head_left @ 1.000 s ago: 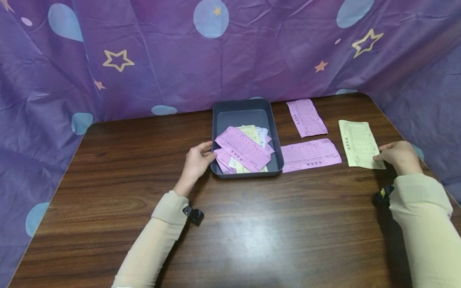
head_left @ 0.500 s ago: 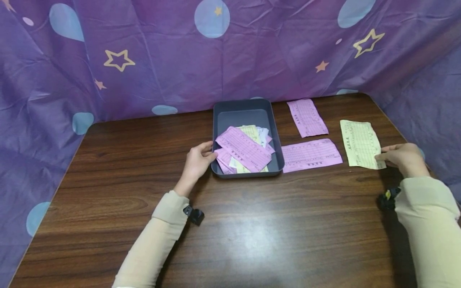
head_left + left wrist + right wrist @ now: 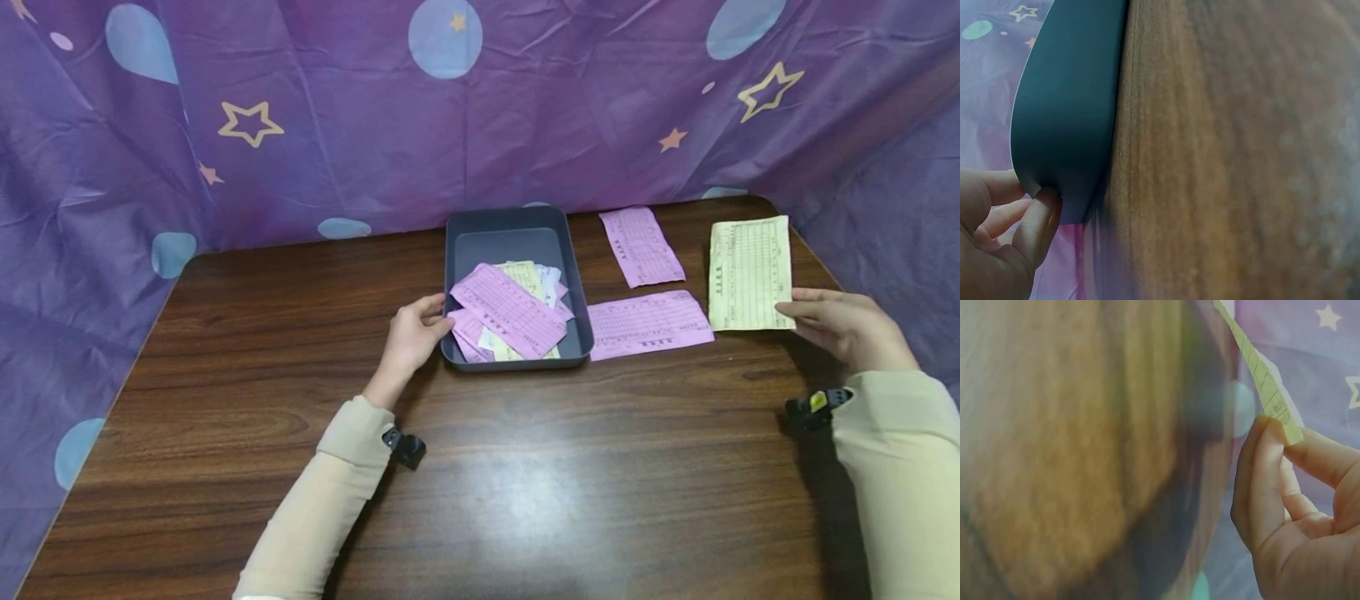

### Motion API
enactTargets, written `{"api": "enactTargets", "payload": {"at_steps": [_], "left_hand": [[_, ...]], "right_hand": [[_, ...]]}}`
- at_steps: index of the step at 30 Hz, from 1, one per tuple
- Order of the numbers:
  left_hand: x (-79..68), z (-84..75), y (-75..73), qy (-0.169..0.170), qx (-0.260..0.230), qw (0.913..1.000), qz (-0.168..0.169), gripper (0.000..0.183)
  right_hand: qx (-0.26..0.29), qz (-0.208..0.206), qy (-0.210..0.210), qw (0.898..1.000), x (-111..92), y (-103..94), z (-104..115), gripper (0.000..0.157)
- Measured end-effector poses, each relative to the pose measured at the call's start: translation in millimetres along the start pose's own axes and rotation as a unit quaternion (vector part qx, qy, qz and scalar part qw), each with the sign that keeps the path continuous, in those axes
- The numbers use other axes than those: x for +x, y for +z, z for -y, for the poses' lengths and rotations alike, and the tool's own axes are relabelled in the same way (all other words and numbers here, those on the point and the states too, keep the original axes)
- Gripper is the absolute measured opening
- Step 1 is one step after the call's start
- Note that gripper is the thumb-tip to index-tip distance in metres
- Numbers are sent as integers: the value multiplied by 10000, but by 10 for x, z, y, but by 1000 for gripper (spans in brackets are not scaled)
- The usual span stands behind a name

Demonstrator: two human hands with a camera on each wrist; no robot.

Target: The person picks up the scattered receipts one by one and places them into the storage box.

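A dark grey tray (image 3: 504, 220) stands at the back middle of the table, with several pink, yellow and white printed slips (image 3: 512, 312) heaped in its near half. My left hand (image 3: 410, 337) pinches the tray's left wall near the front corner; in the left wrist view thumb and fingers (image 3: 1034, 231) grip its edge. On the right, my right hand (image 3: 851, 325) pinches a yellow printed slip (image 3: 750, 275) by its right edge. The right wrist view shows this yellow slip (image 3: 1266, 378) raised off the table, between thumb and fingertips.
Two pink slips lie flat right of the tray: one pink slip (image 3: 651, 323) beside its front corner, another pink slip (image 3: 641, 246) farther back. A purple patterned curtain (image 3: 360, 125) hangs behind the wooden table (image 3: 480, 467). Each sleeve carries a small black camera (image 3: 405, 448).
The yellow slip has come up off the table in my right hand, which has shifted slightly right. My left hand and the tray stay in place.
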State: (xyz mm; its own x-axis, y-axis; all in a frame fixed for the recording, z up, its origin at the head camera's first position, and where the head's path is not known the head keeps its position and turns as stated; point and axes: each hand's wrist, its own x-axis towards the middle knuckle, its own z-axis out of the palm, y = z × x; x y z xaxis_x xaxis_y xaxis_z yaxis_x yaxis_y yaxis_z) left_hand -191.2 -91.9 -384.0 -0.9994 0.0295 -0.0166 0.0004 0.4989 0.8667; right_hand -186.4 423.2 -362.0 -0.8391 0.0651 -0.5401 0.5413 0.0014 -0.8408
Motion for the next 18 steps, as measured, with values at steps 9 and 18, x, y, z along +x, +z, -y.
{"api": "enactTargets", "payload": {"at_steps": [9, 18], "left_hand": [[0, 1, 5, -89, 37, 10000, -10, 44], [-6, -6, 4, -98, -10, 10000, -11, 42]], "right_hand": [[483, 247, -141, 9984, -26, 132, 110, 30], [635, 423, -403, 9963, -78, 536, 285, 28]]}}
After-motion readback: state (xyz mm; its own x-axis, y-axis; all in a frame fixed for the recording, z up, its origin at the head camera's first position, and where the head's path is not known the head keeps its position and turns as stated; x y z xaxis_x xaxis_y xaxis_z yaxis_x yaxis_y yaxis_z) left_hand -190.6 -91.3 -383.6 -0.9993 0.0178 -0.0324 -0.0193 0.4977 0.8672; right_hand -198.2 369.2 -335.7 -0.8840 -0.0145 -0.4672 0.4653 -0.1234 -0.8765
